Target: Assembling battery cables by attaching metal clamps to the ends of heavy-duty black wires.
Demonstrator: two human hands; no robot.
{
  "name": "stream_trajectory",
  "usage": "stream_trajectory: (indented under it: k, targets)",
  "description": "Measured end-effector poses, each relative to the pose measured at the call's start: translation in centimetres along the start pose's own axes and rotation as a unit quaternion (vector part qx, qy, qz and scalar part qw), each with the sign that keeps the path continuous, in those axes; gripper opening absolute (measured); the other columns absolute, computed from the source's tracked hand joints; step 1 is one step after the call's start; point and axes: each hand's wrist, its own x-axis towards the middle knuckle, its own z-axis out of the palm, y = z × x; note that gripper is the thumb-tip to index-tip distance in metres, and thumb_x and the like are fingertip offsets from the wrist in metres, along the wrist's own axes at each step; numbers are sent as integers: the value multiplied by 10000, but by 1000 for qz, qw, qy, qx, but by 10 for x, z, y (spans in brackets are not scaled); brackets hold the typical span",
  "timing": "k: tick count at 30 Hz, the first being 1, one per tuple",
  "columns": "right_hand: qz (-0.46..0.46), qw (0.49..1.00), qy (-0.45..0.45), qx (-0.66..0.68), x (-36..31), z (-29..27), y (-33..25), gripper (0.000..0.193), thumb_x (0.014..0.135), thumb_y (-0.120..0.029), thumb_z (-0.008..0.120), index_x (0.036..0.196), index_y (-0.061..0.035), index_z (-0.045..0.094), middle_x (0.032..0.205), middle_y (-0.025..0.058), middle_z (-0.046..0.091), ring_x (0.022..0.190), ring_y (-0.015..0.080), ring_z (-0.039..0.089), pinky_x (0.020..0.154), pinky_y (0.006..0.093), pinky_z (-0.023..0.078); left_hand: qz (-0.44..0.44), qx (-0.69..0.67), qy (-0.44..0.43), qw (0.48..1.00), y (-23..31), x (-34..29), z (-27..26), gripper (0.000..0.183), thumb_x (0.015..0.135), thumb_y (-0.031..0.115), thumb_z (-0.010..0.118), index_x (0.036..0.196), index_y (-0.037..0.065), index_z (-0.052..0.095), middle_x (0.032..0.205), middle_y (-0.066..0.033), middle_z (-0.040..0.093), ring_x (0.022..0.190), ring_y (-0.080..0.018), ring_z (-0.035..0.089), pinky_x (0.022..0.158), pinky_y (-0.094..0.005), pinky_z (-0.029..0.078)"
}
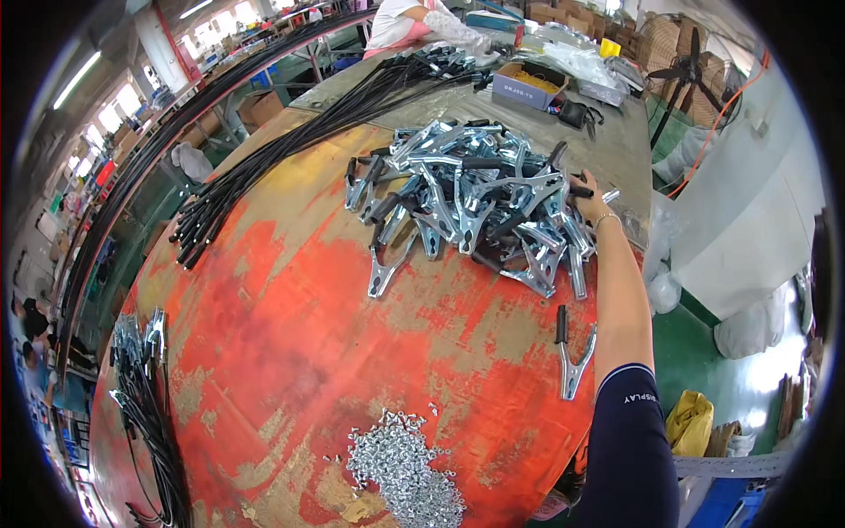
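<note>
My right hand reaches to the right side of a big heap of silver metal spring clamps with black handle grips. Its fingers are closed around the black grip of one clamp, and the rest of that clamp blends into the heap. A single clamp lies apart, beside my right forearm. Closer to me is a mound of small silver screws. My left hand is out of the picture.
Long black cables stretch over the table's far left. A bundle of cables with clamps lies at the left edge. Behind the heap stands a small box. A person in white sleeves is at the far end; a fan is at right.
</note>
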Motion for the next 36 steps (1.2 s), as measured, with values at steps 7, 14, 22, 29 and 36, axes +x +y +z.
stream_trajectory:
  k: [7, 14, 22, 29, 36]
  targets:
    - [-142, 977, -148, 57, -50, -12, -58, 567, 763, -6, 621, 1304, -159, 545, 1543, 248, 258, 1382, 426, 347, 1135, 418, 326, -30, 23, -30, 999, 7, -21, -13, 1224, 453, 556, 902, 1409, -2, 379, 1132, -209, 604, 977, -424, 588, 858, -488, 497]
    - [-311, 941, -102, 89, -108, -9, -64, 941, 643, -15, 769, 1450, -334, 407, 1556, 88, 319, 1242, 357, 505, 1065, 479, 403, -17, 34, 9, 999, -2, -20, 2, 1129, 545, 584, 848, 1401, 8, 390, 1171, -231, 592, 1010, -429, 586, 879, -487, 493]
    - [-312, 917, -201, 147, -198, -46, -155, 793, 692, -15, 735, 1417, -223, 490, 1537, 110, 362, 1337, 312, 452, 1091, 393, 390, -16, 74, 23, 997, -19, -30, 18, 1128, 562, 628, 825, 1402, 18, 383, 1178, -250, 586, 1006, -439, 591, 865, -491, 505]
    - [-356, 899, -248, 64, -246, -92, -216, 762, 773, -85, 702, 1439, -320, 416, 1516, 94, 365, 1234, 386, 512, 965, 509, 490, -21, 44, 25, 999, 7, -24, 0, 1224, 502, 652, 851, 1406, -7, 356, 1136, -245, 599, 972, -440, 603, 821, -496, 521]
    - [-324, 939, -59, 102, -140, -115, -229, 583, 867, -431, 625, 1409, -275, 475, 1455, 107, 461, 1232, 408, 510, 992, 504, 445, 19, 37, 41, 998, -6, -23, 9, 1170, 521, 604, 866, 1393, -5, 379, 1149, -250, 592, 990, -444, 593, 860, -493, 506]
